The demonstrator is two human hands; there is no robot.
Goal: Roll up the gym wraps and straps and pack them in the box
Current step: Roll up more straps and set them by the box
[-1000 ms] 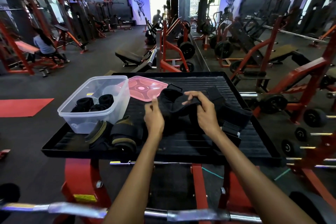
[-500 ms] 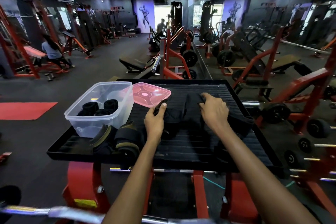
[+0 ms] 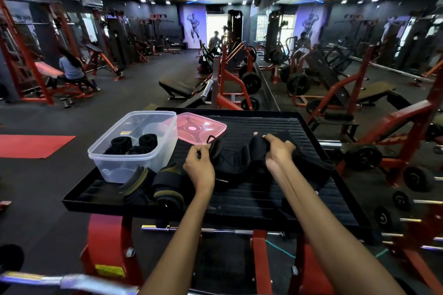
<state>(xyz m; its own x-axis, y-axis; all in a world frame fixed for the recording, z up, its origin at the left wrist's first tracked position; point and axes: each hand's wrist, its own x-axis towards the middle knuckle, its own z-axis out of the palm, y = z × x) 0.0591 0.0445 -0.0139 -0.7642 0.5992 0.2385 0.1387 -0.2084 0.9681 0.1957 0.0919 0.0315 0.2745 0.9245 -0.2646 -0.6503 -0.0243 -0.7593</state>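
A black gym strap (image 3: pixel 236 159) lies spread on the black ribbed platform (image 3: pixel 275 199). My left hand (image 3: pixel 200 165) pinches the strap's left end near its metal ring. My right hand (image 3: pixel 278 151) grips the strap's right part, fingers curled over the fabric. The clear plastic box (image 3: pixel 134 148) stands at the platform's left and holds several rolled black wraps (image 3: pixel 134 143). Two black and olive straps (image 3: pixel 155 184) lie in front of the box, left of my left hand.
The pink lid (image 3: pixel 200 128) lies behind the strap, right of the box. More black fabric (image 3: pixel 314 170) sits to the right of my right hand. A steel bar (image 3: pixel 67 280) crosses below. Red gym machines and a seated person (image 3: pixel 72 69) surround the platform.
The strap, first held bunched above the platform, now lies lower and spread out. My left hand moved left along it to the ring end; my right hand shifted from pressing to gripping.
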